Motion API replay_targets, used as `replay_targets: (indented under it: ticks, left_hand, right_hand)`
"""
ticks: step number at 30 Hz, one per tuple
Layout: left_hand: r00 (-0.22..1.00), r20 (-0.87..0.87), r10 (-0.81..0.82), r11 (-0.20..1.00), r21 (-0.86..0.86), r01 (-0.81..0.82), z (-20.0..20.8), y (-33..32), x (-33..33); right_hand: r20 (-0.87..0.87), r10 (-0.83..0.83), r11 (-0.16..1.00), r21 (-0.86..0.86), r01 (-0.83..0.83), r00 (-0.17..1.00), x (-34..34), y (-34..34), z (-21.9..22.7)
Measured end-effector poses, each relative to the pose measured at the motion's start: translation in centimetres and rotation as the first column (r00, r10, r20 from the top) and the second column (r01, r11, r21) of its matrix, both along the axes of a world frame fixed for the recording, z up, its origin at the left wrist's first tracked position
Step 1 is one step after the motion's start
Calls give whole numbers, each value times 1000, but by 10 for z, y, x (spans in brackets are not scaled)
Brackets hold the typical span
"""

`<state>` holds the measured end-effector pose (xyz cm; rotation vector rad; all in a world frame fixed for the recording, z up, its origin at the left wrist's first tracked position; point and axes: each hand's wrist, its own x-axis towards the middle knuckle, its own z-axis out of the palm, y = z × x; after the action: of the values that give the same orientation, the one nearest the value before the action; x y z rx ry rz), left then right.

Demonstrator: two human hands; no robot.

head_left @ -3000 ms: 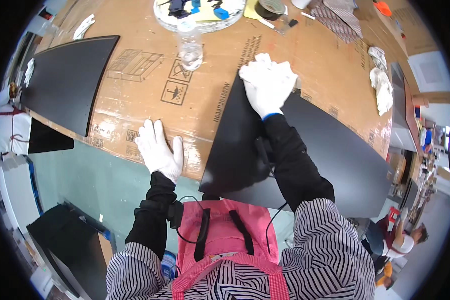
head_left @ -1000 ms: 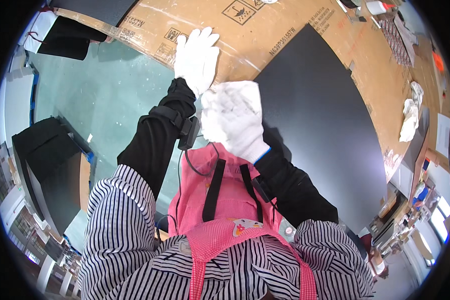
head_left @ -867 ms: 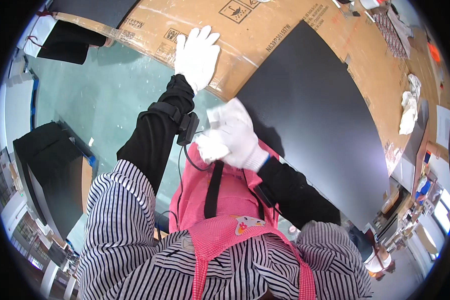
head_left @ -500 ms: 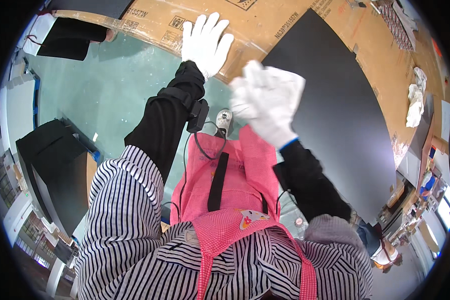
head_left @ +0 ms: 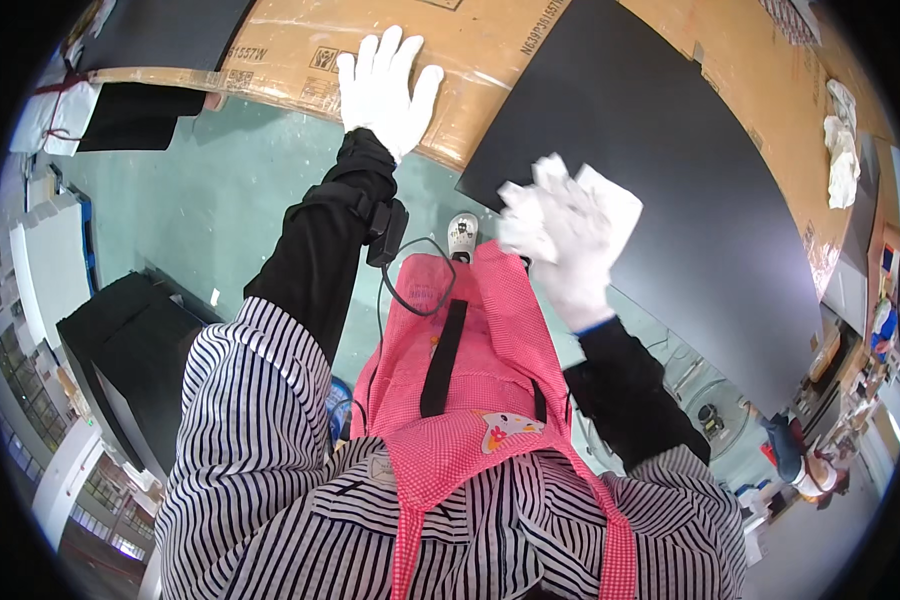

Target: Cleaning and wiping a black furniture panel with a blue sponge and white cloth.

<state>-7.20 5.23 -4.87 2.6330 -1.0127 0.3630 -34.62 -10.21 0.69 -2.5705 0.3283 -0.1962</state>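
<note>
- Pale green floor (head_left: 220,200) lies below a broad table topped with brown printed cardboard (head_left: 475,70).
- Fingers of the white-gloved right hand (head_left: 568,235) are folded around a crumpled white cloth (head_left: 615,203), whose square flap sticks out to the right; slight blur hides each fingertip.
- Bunching the cloth like this probably keeps the loose fabric under control; the hand appears raised before the panel's near edge, though whether it touches cannot be told.
- Fingers of the white-gloved left hand (head_left: 380,95) are spread wide, holding nothing, palm down on the cardboard by the front edge, likely as a prop for the leaning body.
- Just right of that hand, a large flat matte black rectangular panel (head_left: 660,150) lies on the table, its near edge reaching the front, perhaps for easy reach.
- Its long axis runs from upper left to lower right; one corner points left towards the table edge, and the top is cut off by the view.
- Farther right rests another crumpled white cloth (head_left: 842,150).
</note>
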Motion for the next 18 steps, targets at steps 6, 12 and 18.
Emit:
replay_targets:
  ticks: [6, 12, 18]
  left_hand:
    - [999, 27, -18, 999, 30, 18, 2, -2, 2]
    - [999, 7, -33, 999, 2, 33, 4, -14, -3]
    - [1000, -11, -14, 999, 42, 15, 8, 4, 0]
  right_hand:
    - [31, -110, 993, -41, 112, 993, 112, 19, -27]
    - [175, -100, 870, -462, 171, 980, 175, -137, -34]
    - [-52, -246, 969, -29, 245, 968, 127, 4, -24]
